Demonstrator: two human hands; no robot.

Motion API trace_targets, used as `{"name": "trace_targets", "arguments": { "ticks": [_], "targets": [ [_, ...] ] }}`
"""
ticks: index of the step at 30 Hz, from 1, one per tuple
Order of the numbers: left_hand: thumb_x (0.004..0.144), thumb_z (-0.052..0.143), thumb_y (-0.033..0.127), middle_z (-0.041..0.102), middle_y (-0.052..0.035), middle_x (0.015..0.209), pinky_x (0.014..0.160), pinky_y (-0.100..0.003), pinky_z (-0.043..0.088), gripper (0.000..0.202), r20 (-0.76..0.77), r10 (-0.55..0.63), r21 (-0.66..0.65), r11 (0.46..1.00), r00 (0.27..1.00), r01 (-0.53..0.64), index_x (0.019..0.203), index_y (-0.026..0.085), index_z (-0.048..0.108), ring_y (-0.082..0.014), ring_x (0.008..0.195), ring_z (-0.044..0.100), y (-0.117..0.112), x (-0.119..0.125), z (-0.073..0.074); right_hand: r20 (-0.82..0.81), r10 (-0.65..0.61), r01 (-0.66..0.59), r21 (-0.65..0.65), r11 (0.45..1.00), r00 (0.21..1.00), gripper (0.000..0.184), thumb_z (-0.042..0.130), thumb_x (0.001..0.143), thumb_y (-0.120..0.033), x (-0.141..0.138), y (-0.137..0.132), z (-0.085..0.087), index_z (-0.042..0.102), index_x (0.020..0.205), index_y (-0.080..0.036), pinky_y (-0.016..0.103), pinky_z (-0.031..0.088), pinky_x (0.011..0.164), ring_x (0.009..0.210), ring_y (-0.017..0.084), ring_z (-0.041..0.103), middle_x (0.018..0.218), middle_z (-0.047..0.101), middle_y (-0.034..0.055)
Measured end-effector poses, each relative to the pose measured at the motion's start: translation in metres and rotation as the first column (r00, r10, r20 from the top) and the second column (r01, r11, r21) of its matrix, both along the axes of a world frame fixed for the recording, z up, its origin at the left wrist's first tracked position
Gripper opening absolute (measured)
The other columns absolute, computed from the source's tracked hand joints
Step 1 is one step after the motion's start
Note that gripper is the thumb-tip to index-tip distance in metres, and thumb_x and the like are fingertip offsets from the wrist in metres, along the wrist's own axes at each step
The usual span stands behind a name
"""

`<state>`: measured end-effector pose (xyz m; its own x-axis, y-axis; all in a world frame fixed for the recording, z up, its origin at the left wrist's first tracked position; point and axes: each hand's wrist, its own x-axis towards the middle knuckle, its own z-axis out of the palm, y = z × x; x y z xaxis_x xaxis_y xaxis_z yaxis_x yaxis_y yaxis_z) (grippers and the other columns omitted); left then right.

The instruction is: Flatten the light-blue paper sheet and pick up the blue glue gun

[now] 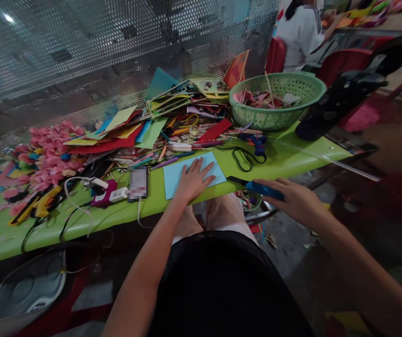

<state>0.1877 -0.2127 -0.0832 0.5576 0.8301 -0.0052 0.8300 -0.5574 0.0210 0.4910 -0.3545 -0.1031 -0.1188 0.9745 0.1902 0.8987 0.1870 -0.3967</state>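
A light blue sheet of paper (173,177) lies near the front edge of the green table. My left hand (194,180) rests flat on it, fingers spread, covering its middle. To the right, my right hand (297,199) is closed around the handle of a blue utility knife (262,189). Its dark blade points left, close to the paper's right corner. Behind the knife, a blue glue gun (257,142) with a black cord lies on the table.
Coloured paper, sticks and pens pile up behind the sheet. A green basket (274,112) and a dark object (327,107) stand right. A phone (138,183), power strip (105,194), yellow glue gun (44,203) and pink pieces (55,150) lie left. A person (299,28) sits beyond.
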Motion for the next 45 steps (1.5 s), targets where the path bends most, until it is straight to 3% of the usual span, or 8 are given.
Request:
{"name": "trace_targets", "arguments": {
  "ticks": [12,24,36,45],
  "targets": [
    [0.110,0.034,0.056,0.023,-0.0065,0.176,0.128,-0.062,0.022,0.059,0.011,-0.006,-0.007,1.000,1.000,0.006,0.166,0.037,0.031,-0.0285,0.163,0.021,0.001,0.000,-0.001,0.041,0.007,-0.007,0.007,1.000,0.999,0.049,0.051,0.102,-0.047,-0.002,0.002,0.005,0.062,0.148,-0.036,0.039,0.055,0.069,0.091,0.030,0.073,0.109,0.073,0.0095],
    [0.109,0.036,0.056,0.023,-0.0063,0.176,0.128,-0.061,0.022,0.060,-0.001,-0.002,0.011,1.000,1.000,0.002,0.166,0.038,0.030,-0.0279,0.163,0.023,0.002,0.001,-0.004,0.018,0.064,-0.063,-0.035,0.997,0.998,0.052,0.051,0.100,-0.053,0.003,0.008,0.007,0.062,0.148,-0.037,0.036,0.051,0.065,0.078,0.027,0.069,0.096,0.070,0.0084],
    [0.108,0.037,0.059,0.023,-0.0081,0.176,0.127,-0.063,0.023,0.062,-0.008,-0.010,0.001,1.000,1.000,0.010,0.166,0.038,0.031,-0.0296,0.163,0.022,0.000,0.001,-0.001,-0.010,0.104,-0.104,-0.025,0.994,0.994,0.053,0.050,0.100,-0.055,0.001,0.013,0.006,0.065,0.147,-0.034,0.036,0.050,0.068,0.075,0.024,0.067,0.097,0.071,0.0086],
    [0.108,0.034,0.061,0.022,-0.0039,0.177,0.128,-0.061,0.022,0.062,0.007,0.001,-0.011,1.000,1.000,-0.001,0.166,0.040,0.029,-0.0285,0.164,0.020,0.000,0.001,-0.002,0.017,0.114,-0.113,-0.026,0.993,0.993,0.053,0.049,0.101,-0.054,-0.008,0.014,0.012,0.064,0.147,-0.034,0.035,0.051,0.066,0.074,0.025,0.067,0.096,0.071,0.0084]
  ]
}}
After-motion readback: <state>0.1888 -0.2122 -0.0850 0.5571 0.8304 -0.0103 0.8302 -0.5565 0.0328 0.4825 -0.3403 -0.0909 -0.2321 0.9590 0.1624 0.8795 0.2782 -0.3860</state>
